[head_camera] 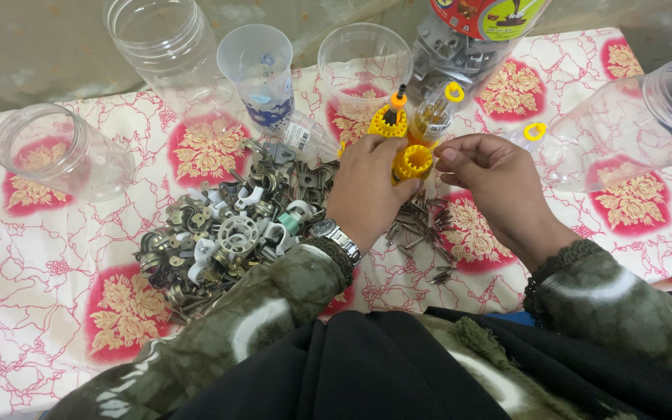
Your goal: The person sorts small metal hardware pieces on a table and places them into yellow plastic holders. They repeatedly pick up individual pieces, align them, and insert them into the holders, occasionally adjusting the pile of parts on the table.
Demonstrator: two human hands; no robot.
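My left hand (363, 187) grips a round yellow ridged holder (414, 162) above the cloth. My right hand (495, 187) is beside it, thumb and fingertips pinched together at the holder's right edge; what is between them is too small to tell. Just behind stands a second yellow ridged holder (388, 120) with an orange-and-black screwdriver tip rising from it. A small clear bottle with a yellow ring cap (434, 113) stands next to that. Loose metal screwdriver bits (421, 229) lie scattered under and between my hands.
A heap of metal brackets and white plastic clips (223, 233) lies left of my left hand. Clear plastic jars stand or lie about: one at the left (56, 152), several along the back (173, 47), one on its side at the right (631, 124). A red-and-white floral cloth (56, 257) covers the table.
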